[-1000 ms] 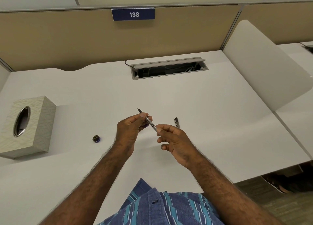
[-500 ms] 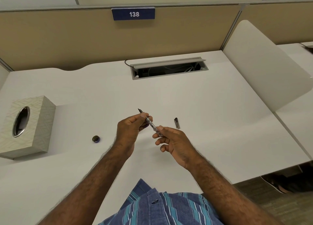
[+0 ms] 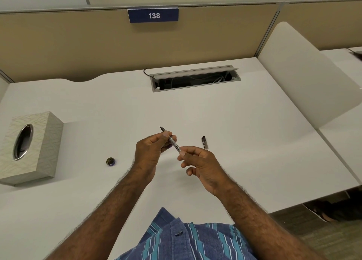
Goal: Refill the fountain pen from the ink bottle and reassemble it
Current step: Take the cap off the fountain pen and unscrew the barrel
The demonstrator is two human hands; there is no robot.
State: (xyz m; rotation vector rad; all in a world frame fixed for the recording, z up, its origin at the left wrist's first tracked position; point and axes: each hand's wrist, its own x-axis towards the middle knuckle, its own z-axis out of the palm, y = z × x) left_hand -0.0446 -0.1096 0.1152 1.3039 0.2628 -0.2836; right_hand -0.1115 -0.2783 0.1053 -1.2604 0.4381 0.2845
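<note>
The fountain pen [image 3: 173, 142] is held above the white desk [image 3: 244, 126], its dark nib pointing up and to the left. My left hand [image 3: 152, 152] grips the front section near the nib. My right hand [image 3: 197, 165] pinches the rear end of the clear barrel between thumb and forefinger. The dark pen cap [image 3: 204, 142] lies on the desk just right of my hands. A small round ink bottle [image 3: 110, 161] stands on the desk to the left of my left hand.
A patterned tissue box [image 3: 29, 148] stands at the left edge. A cable tray opening [image 3: 194, 79] sits at the back of the desk. A white divider panel [image 3: 305, 73] rises on the right, and a beige partition with a "138" sign [image 3: 153, 15] is behind.
My right hand's fingers shifted slightly along the rear of the pen, turning it. The left hand, the cap and the bottle stayed where they were.
</note>
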